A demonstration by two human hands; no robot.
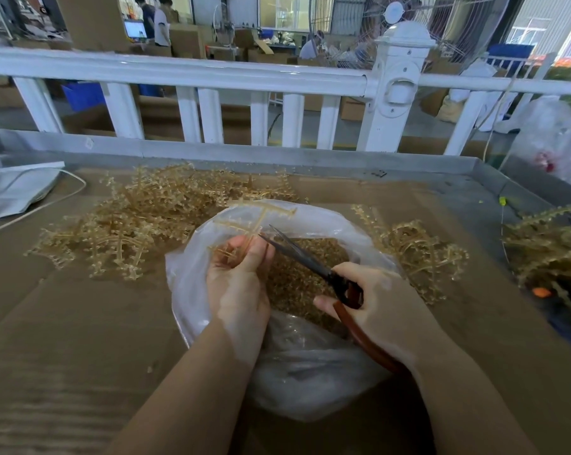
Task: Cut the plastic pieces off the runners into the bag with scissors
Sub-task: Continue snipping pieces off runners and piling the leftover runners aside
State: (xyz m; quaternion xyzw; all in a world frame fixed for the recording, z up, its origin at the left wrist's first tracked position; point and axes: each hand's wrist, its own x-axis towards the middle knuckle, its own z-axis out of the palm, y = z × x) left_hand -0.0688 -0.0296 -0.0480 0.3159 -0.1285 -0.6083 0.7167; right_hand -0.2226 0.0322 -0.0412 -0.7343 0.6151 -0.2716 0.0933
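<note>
Over the open bag (192, 284), the left hand (238, 284) pinches a runner (254, 224) while the right hand (379, 307) grips scissors (297, 252), blades parted: snip close so pieces drop inside.

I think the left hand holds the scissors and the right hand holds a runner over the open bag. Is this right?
The hands are swapped. In the head view the right hand holds the scissors, and the left hand holds the runner over the open bag.
</note>
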